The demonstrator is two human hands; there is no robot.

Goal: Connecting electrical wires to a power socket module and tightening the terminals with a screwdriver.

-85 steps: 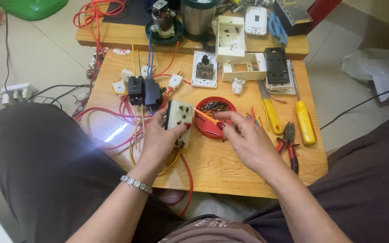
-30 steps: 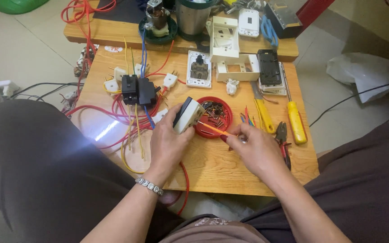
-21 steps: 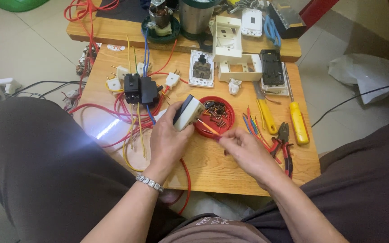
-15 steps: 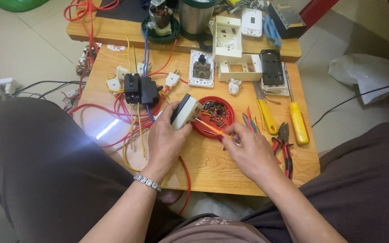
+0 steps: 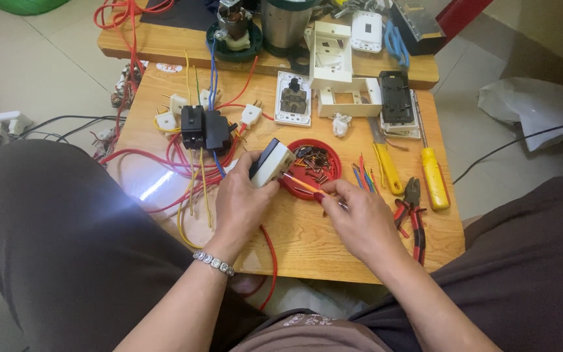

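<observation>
1. Head view: the left hand (image 5: 242,199) has its grip closed around a white socket (image 5: 272,162), held tilted above the wooden desk (image 5: 307,241), just beside the red dish (image 5: 313,167) of small screws.
2. The right hand (image 5: 360,218) pinches a thin orange screwdriver (image 5: 302,184), its tip touching the socket's edge.
3. Red pliers (image 5: 413,215) and a yellow screwdriver (image 5: 434,176) lie right of that hand; red wires (image 5: 164,160) sprawl left.

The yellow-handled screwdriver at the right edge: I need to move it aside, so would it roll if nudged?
Probably: the yellow-handled screwdriver has a rounded handle and lies free on the wooden table. It looks rigid, likely light. The pliers beside it might stop it.
</observation>
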